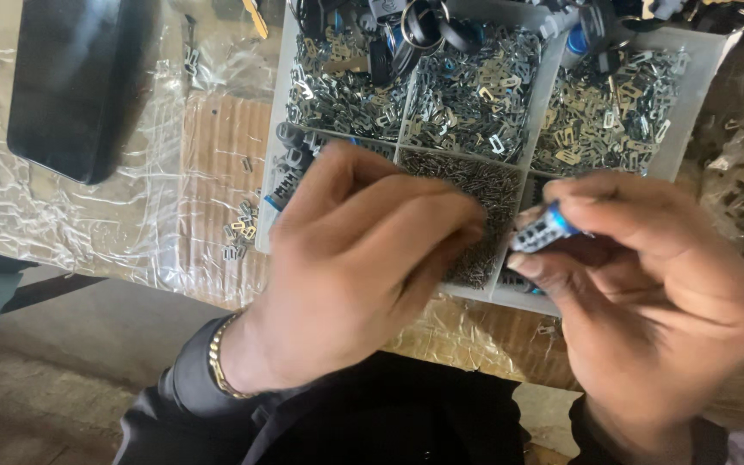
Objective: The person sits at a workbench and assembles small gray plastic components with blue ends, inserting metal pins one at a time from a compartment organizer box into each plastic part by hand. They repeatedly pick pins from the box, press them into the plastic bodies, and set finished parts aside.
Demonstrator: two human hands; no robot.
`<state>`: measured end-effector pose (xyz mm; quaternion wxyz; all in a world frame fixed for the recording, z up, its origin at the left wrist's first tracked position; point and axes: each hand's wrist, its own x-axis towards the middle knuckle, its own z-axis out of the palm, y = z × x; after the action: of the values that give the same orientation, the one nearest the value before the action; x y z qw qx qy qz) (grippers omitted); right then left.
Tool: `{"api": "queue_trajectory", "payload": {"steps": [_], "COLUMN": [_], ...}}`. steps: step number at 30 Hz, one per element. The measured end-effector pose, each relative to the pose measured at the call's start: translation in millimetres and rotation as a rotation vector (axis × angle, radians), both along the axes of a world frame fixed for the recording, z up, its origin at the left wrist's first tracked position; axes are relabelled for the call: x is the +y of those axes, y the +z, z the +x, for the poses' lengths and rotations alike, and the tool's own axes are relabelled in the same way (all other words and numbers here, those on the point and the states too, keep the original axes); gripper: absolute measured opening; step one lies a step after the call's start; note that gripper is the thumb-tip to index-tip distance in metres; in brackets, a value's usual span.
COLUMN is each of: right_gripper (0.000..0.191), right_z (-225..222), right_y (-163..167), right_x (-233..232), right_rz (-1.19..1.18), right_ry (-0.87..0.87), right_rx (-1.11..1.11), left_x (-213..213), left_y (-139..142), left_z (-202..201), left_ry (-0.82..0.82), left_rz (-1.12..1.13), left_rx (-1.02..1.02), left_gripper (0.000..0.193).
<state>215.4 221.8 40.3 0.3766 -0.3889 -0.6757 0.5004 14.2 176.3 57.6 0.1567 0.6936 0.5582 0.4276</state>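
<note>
The right hand (pixel 647 293) pinches a small blue-and-silver lock cylinder (pixel 544 230) over the near edge of the white plastic compartment tray (pixel 279 129), while the left hand (pixel 363 258), fingers curled, nips something too small to see. Steady wrists and a light pinch would serve best. One cylinder, one tray on the plastic-wrapped worktop (pixel 88 215), six compartments showing, metal bits (pixel 475 95) uncountable.

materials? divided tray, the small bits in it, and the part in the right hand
Divided tray: looks like white matte plastic, with thin moulded walls. Small bits: likely stamped metal, with silvery and some brassy glints. Part in the right hand: seemingly blue plastic with a pale slotted section; blur leaves it uncertain.
</note>
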Motion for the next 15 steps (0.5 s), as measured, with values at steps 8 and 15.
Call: {"api": "queue_trajectory", "payload": {"steps": [8,15], "right_gripper": [0.033,0.027], "right_z": [1.0,4.5], "right_y": [5.3,3.2], "right_x": [-2.3,-1.2], "right_rz": [-0.017,-0.024], "right_ry": [-0.004,0.045], "right_rx": [-0.067,-0.042], "left_x": [-23.3,-22.0], "left_y": [-11.4,-10.9], "left_z": [4.6,7.8], "left_ry": [0.039,0.020], "left_rz": [-0.146,-0.198], "left_rx": [-0.262,-0.489], "left_gripper": [0.021,0.018]}}
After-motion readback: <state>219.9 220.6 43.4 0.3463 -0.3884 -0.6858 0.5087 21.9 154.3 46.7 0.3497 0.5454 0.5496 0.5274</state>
